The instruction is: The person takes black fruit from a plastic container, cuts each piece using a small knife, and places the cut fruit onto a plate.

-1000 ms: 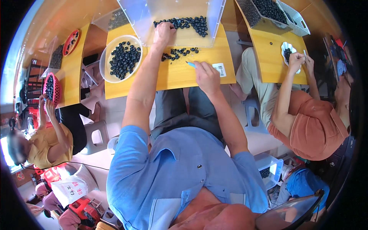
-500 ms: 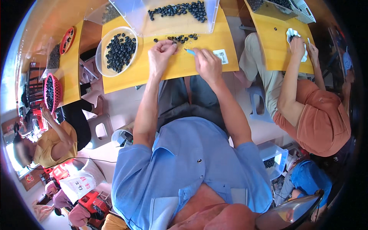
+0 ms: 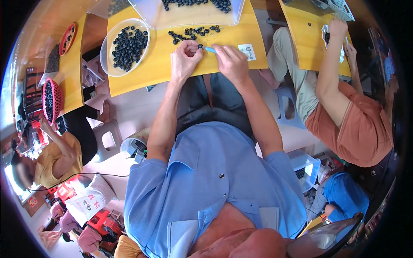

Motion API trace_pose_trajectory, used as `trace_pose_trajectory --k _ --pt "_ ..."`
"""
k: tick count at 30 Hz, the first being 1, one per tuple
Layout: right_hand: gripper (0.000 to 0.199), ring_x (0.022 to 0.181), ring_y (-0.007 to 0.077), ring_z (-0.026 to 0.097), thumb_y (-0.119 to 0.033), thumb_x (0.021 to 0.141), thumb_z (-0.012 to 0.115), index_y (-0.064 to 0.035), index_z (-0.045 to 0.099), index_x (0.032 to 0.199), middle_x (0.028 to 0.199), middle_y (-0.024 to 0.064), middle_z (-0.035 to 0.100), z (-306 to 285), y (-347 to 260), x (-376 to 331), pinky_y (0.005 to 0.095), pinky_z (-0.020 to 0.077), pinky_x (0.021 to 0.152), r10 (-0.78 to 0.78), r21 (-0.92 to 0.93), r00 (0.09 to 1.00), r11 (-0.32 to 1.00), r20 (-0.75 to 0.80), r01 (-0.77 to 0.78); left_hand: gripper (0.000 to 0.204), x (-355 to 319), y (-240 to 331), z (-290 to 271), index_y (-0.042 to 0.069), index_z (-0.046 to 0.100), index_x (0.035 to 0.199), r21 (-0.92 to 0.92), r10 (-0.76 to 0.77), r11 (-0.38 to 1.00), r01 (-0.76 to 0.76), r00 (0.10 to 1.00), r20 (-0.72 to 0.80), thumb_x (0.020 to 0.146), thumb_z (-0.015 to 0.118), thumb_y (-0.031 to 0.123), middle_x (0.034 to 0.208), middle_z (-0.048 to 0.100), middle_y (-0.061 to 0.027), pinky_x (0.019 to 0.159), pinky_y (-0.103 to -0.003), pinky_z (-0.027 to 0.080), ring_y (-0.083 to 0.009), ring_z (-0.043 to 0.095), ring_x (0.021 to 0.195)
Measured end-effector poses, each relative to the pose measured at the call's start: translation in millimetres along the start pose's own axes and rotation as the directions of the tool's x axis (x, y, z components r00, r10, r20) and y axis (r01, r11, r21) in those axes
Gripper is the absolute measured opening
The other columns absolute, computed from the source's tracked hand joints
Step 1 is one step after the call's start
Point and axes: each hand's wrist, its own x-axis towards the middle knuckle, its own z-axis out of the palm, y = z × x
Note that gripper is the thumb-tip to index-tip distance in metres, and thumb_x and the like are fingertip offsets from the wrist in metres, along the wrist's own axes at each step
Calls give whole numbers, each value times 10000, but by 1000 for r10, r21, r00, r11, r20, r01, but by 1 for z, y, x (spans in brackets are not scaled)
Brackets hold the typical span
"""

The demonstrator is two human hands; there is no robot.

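Between the thumb and fingers of my left hand (image 3: 186, 60) is a small black round piece (image 3: 200, 46). My right hand (image 3: 232, 62) is closed around a slim light-blue tool (image 3: 210, 49), whose tip meets that piece; the tip itself is too small to make out. Just beyond my fingers, a loose group of similar black pieces (image 3: 189, 32) lies on the yellow table (image 3: 172, 71), some looking ring-shaped. To the left, a round clear tub (image 3: 104, 56) holds many of them.
A clear plastic bin (image 3: 193, 21) with more black pieces stands at the table's far side. A white printed label (image 3: 247, 52) lies right of my right hand. Co-workers sit at tables on both sides; a pink basket (image 3: 60, 101) stands at the left one.
My hands have come closer together, and the tool's tip has gone from apart to touching the piece in my left hand. The whole view has shifted slightly.
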Motion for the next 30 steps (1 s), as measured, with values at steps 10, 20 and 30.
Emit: trace_pose_trajectory --k 10,20,30 --pt "225 706 214 640 -65 837 733 -80 711 1061 767 43 572 1 0 3 367 534 615 -50 -29 999 998 6 50 241 0 0 -1 -29 693 1046 18 12 1000 -13 999 38 866 805 87 863 769 -50 732 -226 569 -48 681 776" --pt "300 731 242 673 16 793 745 -75 720 1078 784 53 641 -2 -3 1 383 542 638 9 -29 1000 1000 30 -8 262 -3 3 -3 -22 713 1051 68 3 998 -7 998 57 867 830 122 829 754 -39 694 -248 550 -57 653 735" --pt "215 717 272 684 -40 863 709 -67 727 1075 819 71 669 2 -3 6 390 551 636 114 -67 990 992 87 -108 209 -4 -7 -8 -44 724 1052 -143 41 989 -35 998 43 883 816 39 862 704 -4 689 -220 516 -45 587 753"
